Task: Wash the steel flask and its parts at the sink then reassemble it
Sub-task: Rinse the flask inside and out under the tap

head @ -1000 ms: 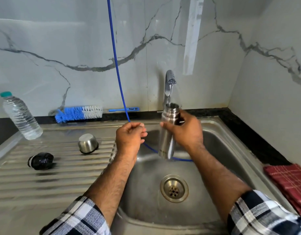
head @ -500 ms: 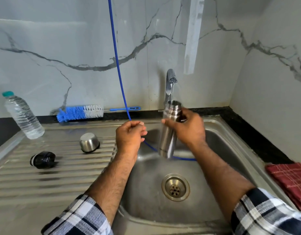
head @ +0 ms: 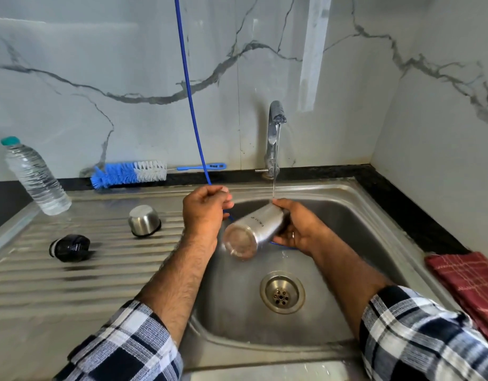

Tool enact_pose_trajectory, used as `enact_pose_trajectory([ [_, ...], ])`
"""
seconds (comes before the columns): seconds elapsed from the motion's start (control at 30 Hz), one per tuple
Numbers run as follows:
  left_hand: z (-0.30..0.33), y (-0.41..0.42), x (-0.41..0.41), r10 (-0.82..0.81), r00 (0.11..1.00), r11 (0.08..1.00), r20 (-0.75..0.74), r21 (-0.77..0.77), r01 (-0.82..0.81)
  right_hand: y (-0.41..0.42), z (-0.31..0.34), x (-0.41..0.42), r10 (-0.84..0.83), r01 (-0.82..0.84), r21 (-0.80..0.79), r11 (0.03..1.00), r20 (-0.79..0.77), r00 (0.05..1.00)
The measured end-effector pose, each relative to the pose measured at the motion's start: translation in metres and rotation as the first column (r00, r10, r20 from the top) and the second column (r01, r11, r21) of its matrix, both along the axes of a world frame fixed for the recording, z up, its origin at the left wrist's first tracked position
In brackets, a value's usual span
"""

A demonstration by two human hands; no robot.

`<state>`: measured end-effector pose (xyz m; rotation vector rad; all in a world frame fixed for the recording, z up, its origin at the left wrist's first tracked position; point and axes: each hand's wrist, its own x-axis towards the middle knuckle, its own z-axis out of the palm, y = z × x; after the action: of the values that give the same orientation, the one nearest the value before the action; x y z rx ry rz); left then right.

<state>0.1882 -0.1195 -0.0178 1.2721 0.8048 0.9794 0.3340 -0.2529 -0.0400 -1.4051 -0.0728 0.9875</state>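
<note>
Flask [head: 252, 231]: I count one steel body, held over the sink [head: 369, 221] basin. Its long axis is tipped well over, the base pointing at me towards 7 o'clock and the mouth away towards 1 o'clock, hidden behind my fingers.

Right hand [head: 298, 229]: I have it round the flask's upper part, fingers curled about the neck end. It sits on the flask's 3 o'clock side and is the nearer of my two hands to it, being the one in contact.

Left hand [head: 205, 207]: just beside the flask at its 10 o'clock, apart from the steel. Fingers are closed in a fist around the blue hose [head: 192, 105], which drops from overhead into that grip.

Tap [head: 274, 138]: one, at 12 o'clock from the flask. A thin stream falls to about my right fingertips. I cannot tell whether it enters the mouth.

Steel cup [head: 144, 220]: one, standing mouth down on the ribbed drainboard [head: 72, 284], at 9 o'clock from the flask.

Black stopper [head: 69, 248]: one, lying on its side on the drainboard, further out at 9 o'clock.

Bottle brush [head: 130, 173]: one, blue and white, on the ledge at 11 o'clock.

Plastic bottle [head: 34, 177]: one, far at 10 o'clock.

Red cloth [head: 468, 284]: one, at 4 o'clock.

Judgement: with the mouth lower than upright, emptying rinse water looks the step in hand; brush, cup and stopper are yet to be done.
</note>
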Motion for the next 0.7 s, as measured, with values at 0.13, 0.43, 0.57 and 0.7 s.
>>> enact_pose_trajectory([
  [0.13, -0.001, 0.001, 0.002, -0.003, 1.000, 1.000, 0.014, -0.015, 0.003, -0.002, -0.012, 0.008, -0.021, 0.019, -0.020, 1.000, -0.100, 0.995],
  [0.43, 0.000, -0.001, 0.000, -0.059, 0.998, 0.998, 0.023, 0.027, 0.059, 0.000, -0.014, 0.009, -0.050, 0.048, -0.022, 0.999, -0.129, 0.990],
  [0.57, -0.001, -0.001, -0.003, -0.140, 0.978, 0.979, -0.153, 0.123, 0.160, 0.007, -0.009, 0.008, -0.065, 0.065, -0.006, 0.998, 0.014, 0.998],
  [0.7, -0.004, 0.000, -0.006, -0.204, 0.932, 0.956, -0.301, 0.145, 0.257, 0.007, 0.005, 0.004, -0.071, 0.083, -0.018, 0.996, 0.373, 0.925],
])
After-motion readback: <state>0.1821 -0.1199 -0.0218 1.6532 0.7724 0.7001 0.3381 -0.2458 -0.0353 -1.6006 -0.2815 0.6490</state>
